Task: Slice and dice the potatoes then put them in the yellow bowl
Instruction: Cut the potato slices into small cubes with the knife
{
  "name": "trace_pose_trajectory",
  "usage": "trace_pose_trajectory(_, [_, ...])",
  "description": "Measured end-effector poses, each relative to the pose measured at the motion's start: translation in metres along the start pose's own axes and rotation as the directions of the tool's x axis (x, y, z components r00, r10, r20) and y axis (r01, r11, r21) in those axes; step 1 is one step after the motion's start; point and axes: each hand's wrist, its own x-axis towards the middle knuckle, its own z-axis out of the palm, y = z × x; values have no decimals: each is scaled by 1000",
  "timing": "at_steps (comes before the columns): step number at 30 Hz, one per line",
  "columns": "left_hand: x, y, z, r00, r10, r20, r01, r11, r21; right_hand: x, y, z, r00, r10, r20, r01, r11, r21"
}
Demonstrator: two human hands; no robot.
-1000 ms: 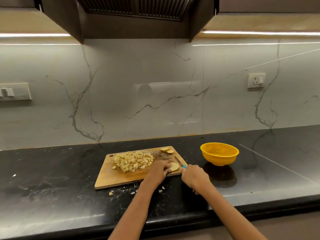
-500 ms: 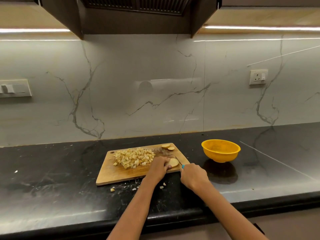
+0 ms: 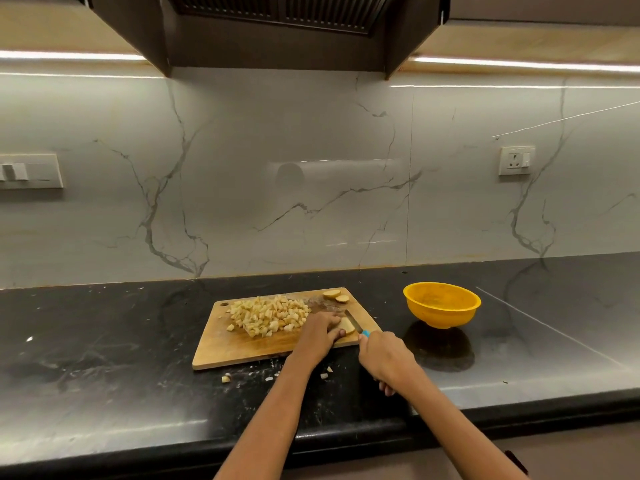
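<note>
Potato piece (image 3: 347, 325) held on unmarked board (image 3: 221, 351) beside knife (image 3: 354, 321).

I see a pile of diced potato (image 3: 270, 315) on the left half of the wooden cutting board (image 3: 239, 348). Potato slice (image 3: 347, 325) lies flat near the board's right edge, knife blade (image 3: 353, 321) against it. Two end pieces (image 3: 336, 295) at the far right corner. Yellow bowl (image 3: 442, 304) upright on the desk, right of the board, apart from it.
</note>
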Motion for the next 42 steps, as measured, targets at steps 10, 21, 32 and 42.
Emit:
trace_pose_trajectory(10, [4, -3, -2, 1000, -8, 19, 8, 1000, -14, 2, -13, -14, 978, 98, 182, -90, 994, -56])
trace_pose_trajectory(21, [-1, 2, -1, 1000, -18, -7, 18, 1000, 6, -2, -9, -1, 993, -71, 95, 97, 945, -311])
trace_pose_trajectory(32, [-3, -2, 8, 997, -27, -67, 26, 999, -23, -20, 12, -10, 999, -29, -25, 27, 994, -105])
trace_pose_trajectory(42, [-1, -5, 6, 996, -46, -78, 41, 997, -61, -8, -7, 2, 1000, 0, 26, 2, 997, -80])
